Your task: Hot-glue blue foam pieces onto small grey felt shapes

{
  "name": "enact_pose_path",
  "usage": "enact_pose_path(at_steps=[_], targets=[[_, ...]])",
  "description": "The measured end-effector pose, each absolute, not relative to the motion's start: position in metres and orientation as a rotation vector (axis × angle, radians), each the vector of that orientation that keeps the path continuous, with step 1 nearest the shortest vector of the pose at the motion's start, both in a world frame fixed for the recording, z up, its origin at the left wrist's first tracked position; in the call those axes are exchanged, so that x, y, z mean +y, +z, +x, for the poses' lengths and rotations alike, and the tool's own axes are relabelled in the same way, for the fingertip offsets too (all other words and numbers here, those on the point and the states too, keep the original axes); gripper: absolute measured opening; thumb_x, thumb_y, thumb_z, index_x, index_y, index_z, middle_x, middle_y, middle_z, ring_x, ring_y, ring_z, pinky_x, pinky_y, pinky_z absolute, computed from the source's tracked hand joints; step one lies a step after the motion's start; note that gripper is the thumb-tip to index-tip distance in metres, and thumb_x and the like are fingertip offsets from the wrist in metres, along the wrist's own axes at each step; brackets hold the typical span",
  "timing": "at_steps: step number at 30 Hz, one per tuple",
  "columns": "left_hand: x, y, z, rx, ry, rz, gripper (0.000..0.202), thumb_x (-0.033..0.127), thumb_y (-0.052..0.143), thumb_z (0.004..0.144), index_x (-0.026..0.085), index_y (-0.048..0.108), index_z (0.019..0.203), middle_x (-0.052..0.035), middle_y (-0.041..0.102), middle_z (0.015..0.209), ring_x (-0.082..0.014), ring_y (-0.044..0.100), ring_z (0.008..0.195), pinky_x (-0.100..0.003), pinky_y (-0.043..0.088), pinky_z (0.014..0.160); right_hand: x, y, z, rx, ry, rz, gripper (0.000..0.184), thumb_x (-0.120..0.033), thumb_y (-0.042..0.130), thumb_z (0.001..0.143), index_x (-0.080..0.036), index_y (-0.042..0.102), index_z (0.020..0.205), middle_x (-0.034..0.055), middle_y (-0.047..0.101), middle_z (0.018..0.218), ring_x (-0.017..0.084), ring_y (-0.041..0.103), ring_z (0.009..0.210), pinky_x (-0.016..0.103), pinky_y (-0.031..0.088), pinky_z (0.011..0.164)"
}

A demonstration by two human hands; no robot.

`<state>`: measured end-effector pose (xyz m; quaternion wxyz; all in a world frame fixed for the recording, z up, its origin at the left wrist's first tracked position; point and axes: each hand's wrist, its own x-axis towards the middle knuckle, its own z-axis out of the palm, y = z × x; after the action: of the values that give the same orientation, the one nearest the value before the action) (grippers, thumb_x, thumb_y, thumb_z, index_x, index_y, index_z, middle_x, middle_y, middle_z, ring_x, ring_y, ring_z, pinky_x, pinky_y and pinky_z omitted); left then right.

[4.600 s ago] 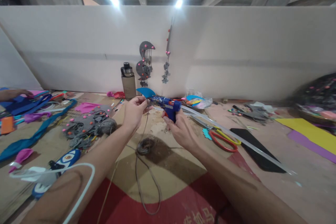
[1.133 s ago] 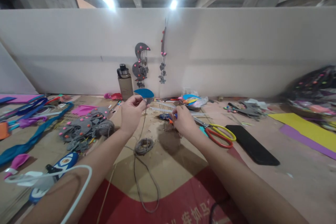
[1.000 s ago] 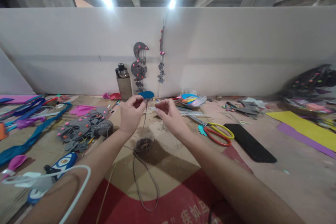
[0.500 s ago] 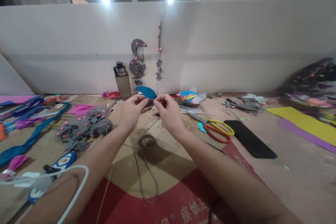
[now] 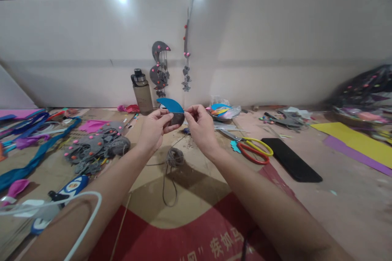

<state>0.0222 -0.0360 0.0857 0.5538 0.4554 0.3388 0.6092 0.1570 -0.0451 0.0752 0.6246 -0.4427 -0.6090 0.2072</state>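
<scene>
My left hand (image 5: 154, 130) is closed in a pinch on a blue leaf-shaped cutout (image 5: 170, 104), which looks like felt or craft foam. Below the blue part, a dark grey piece (image 5: 177, 118) shows between my hands. My right hand (image 5: 200, 128) pinches a thin grey cord at the right tip of the cutout; a fine pale line runs along there, and the fingertips partly hide it. Under the hands a small bundle of grey cord (image 5: 174, 157) lies on the cardboard (image 5: 150, 200), one loop trailing toward me and a strand leading upward.
To the right lie scissors (image 5: 255, 149) with red and yellow handles and a black phone (image 5: 290, 160). Grey cutouts with pink dots (image 5: 87, 147) are heaped at left near blue ribbon (image 5: 39, 159). A bottle (image 5: 142, 94) stands by the white partition (image 5: 260, 49), where grey ornaments (image 5: 159, 65) hang.
The cord bundle has bunched up and its trailing loop is shorter. My right hand has shifted slightly right, and more of the blue cutout and the grey piece shows.
</scene>
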Motion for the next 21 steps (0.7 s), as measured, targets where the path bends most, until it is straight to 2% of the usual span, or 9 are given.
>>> enact_pose_path(at_steps=[4, 11, 21], targets=[[-0.037, 0.087, 0.022, 0.790, 1.423, 1.067, 0.018, 0.018, 0.071, 0.061, 0.013, 0.056, 0.072, -0.0006, 0.058, 0.074, -0.0125, 0.061, 0.070, -0.037, 0.057, 0.070, -0.041, 0.072, 0.157, -1.378, 0.562, -1.001, 0.016, -0.031, 0.049, 0.078, -0.017, 0.055, 0.084, 0.0009, 0.056, 0.074, 0.012, 0.049, 0.067, 0.026, 0.039, 0.065], [-0.035, 0.085, 0.021, 0.772, 1.380, 1.030, 0.016, 0.017, 0.070, 0.062, 0.013, 0.057, 0.073, -0.0017, 0.059, 0.075, -0.0120, 0.060, 0.069, -0.036, 0.057, 0.069, -0.032, 0.067, 0.159, -1.299, 0.732, -1.000, 0.016, -0.033, 0.052, 0.073, -0.018, 0.057, 0.075, -0.0024, 0.052, 0.066, 0.009, 0.043, 0.059, 0.022, 0.037, 0.056], [-0.038, 0.085, 0.022, 0.761, 1.330, 1.035, 0.020, 0.017, 0.071, 0.062, 0.014, 0.059, 0.077, 0.0043, 0.053, 0.060, -0.0048, 0.049, 0.051, -0.037, 0.055, 0.073, -0.027, 0.066, 0.163, -1.301, 0.799, -0.984, 0.017, -0.035, 0.053, 0.072, -0.018, 0.056, 0.072, -0.0031, 0.050, 0.064, 0.009, 0.041, 0.056, 0.021, 0.035, 0.052]])
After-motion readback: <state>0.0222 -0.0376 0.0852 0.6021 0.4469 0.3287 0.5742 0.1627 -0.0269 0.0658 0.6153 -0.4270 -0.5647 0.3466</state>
